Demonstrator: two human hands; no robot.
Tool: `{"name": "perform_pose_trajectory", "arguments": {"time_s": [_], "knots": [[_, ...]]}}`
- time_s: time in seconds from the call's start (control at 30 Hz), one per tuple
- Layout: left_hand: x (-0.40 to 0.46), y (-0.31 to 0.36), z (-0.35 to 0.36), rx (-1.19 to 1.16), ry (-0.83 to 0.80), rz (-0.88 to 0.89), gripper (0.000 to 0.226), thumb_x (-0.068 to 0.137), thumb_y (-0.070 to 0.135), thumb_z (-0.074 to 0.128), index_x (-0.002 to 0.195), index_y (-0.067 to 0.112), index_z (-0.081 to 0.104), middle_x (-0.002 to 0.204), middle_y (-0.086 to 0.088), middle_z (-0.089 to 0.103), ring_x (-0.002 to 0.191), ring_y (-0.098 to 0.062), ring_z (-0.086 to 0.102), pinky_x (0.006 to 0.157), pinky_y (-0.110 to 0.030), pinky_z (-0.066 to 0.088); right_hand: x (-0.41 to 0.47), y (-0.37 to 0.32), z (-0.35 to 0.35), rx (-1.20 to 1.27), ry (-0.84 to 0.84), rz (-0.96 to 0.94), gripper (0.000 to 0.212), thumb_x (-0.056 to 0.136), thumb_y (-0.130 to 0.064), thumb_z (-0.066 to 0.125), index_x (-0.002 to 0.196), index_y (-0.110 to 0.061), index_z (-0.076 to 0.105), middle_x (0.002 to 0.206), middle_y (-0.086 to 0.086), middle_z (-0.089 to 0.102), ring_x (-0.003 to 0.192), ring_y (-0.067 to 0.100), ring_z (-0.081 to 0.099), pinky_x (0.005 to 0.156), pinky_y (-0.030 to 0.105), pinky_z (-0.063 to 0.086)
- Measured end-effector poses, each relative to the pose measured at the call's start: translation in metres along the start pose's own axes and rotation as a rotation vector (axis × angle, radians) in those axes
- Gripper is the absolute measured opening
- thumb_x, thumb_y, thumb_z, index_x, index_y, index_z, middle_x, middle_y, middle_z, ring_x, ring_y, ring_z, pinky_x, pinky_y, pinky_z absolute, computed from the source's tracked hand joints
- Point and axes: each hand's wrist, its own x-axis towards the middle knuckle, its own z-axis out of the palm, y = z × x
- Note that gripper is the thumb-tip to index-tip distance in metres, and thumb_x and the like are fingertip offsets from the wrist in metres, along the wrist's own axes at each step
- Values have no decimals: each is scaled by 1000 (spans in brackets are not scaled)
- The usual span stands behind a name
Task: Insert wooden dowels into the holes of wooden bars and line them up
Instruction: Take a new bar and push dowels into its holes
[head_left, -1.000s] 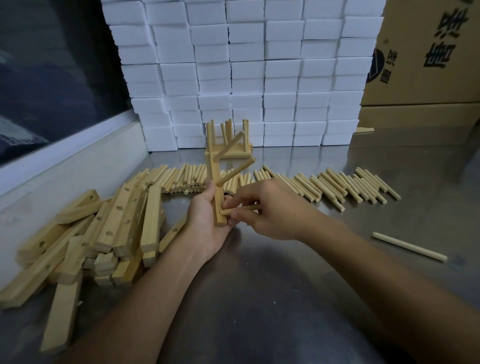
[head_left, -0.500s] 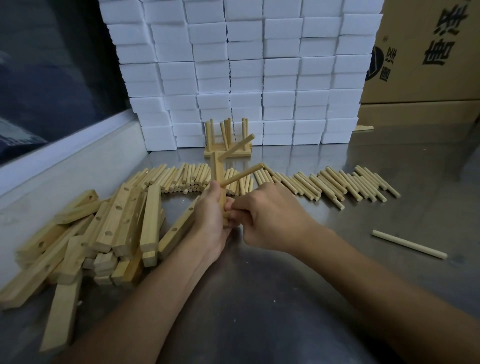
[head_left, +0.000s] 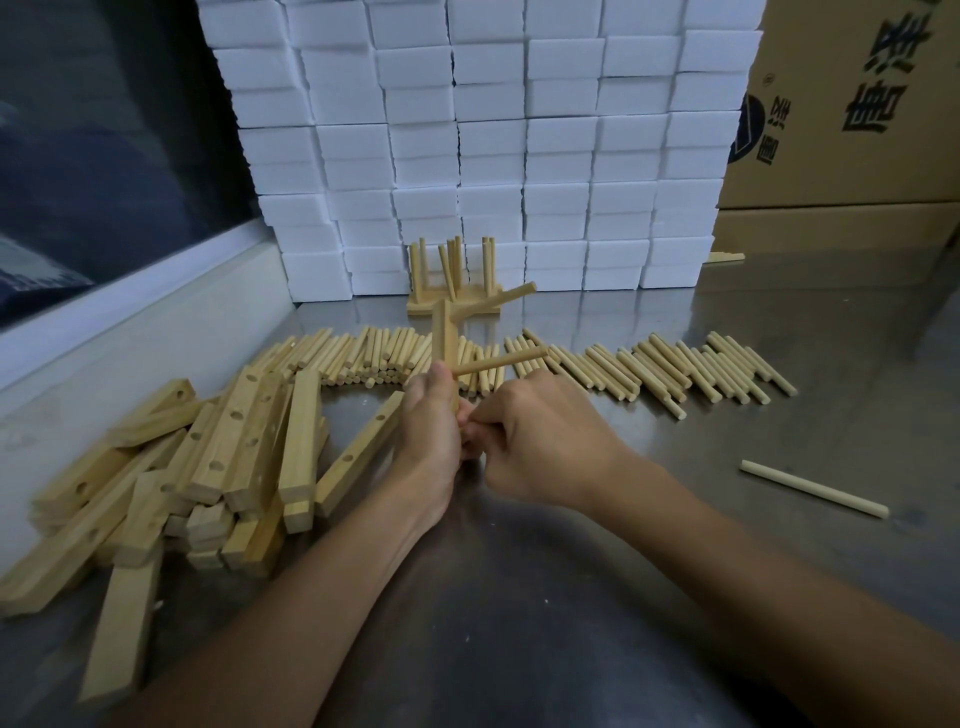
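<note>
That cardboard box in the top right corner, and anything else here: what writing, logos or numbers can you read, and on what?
Cardboard box: large black Chinese characters, printed upside down in this view; I cannot read them reliably.
Same box: a round dark logo with small characters beside it, too small to read.
White boxes: no text visible.
Wooden bars and dowels: no markings.

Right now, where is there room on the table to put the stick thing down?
Bare metal lies right of the hands, between the row of dowels and the lone dowel, and nearer the person. The left is crowded with the pile of bars.
</note>
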Motion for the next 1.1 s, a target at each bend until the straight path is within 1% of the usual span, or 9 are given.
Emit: {"name": "perform_pose_trajectory", "arguments": {"time_s": [0.27,0.4,0.5,0.63,0.77,0.9,0.97,1.03,1.1], "knots": [[2,-3,1,69,26,38,27,107,37,35,96,20,53,64,-1,39,43,-7,38,43,-23,34,0,-3,2,110,-16,117,25,85,-21,59,66,-11,72,49,3,47,49,21,41,57,30,40],[4,-6,0,75,32,64,29,107,37,36,94,17,52,58,3,38,43,-6,38,45,-24,33,1,1,3,239,1,223,43,86,-17,63,44,-13,51,38,-1,31,41,15,38,46,22,25],[7,-8,-1,104,48,78,31,106,39,37,90,16,51,54,6,40,43,-6,39,44,-24,33,2,4,6,280,-2,264,48,85,-18,63,41,-12,46,37,-1,32,43,12,42,45,19,23],[7,-8,1,94,51,66,31,106,39,37,90,16,50,50,8,41,39,-4,39,39,-21,33,4,7,3,332,-44,263,38,86,-15,62,51,-1,58,42,1,36,42,13,36,45,22,25],[5,-5,2,41,14,41,27,107,36,35,94,16,48,56,1,41,41,-9,41,42,-24,33,8,13,-6,304,-114,232,36,88,-17,61,54,-4,61,48,9,43,44,13,33,51,30,32],[7,5,0,-98,-30,-67,22,105,28,41,92,15,53,61,-3,49,47,-15,50,48,-26,42,15,25,-20,218,-211,177,30,92,-28,64,70,-11,75,61,5,65,57,17,57,59,35,53],[7,9,-2,-108,-49,-91,23,103,25,47,86,14,57,63,-2,57,56,-17,58,53,-30,47,17,32,-27,191,-229,183,23,90,-32,69,76,-18,78,66,-1,70,62,13,64,65,37,58],[7,10,-3,-97,-71,-74,21,102,23,50,89,10,61,75,-6,62,71,-23,64,63,-38,53,18,42,-33,171,-215,205,18,84,-40,75,82,-23,79,69,-9,69,64,5,63,63,30,56],[7,10,-4,-116,-40,-57,18,101,18,52,95,6,63,85,-10,65,82,-26,66,70,-41,56,20,53,-37,154,-170,266,32,76,-51,78,92,-23,77,77,-13,68,67,2,62,61,22,49]]}}
